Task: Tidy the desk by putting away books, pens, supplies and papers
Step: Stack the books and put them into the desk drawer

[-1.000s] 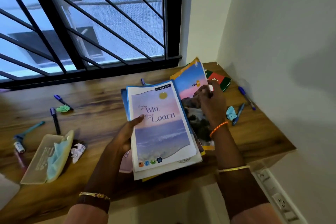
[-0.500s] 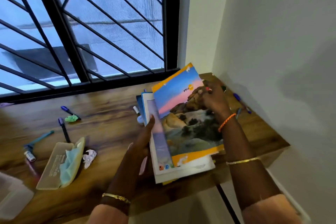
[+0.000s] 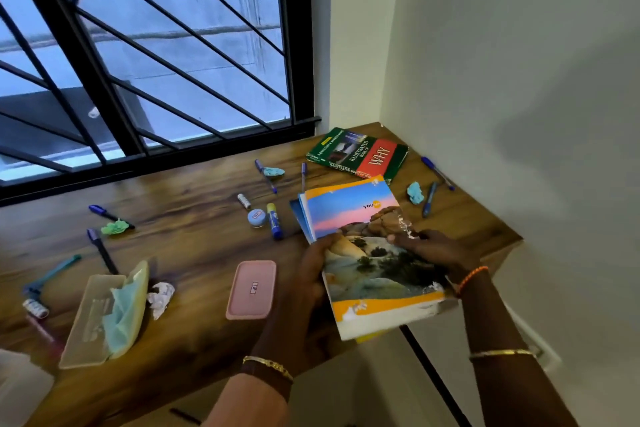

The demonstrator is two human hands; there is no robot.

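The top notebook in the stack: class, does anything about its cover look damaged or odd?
Yes. The top notebook, held by the left hand and right hand, has a worn cover: white torn patches show along the orange bands at its far and near edges, and a scuffed patch sits beside the right fingers.
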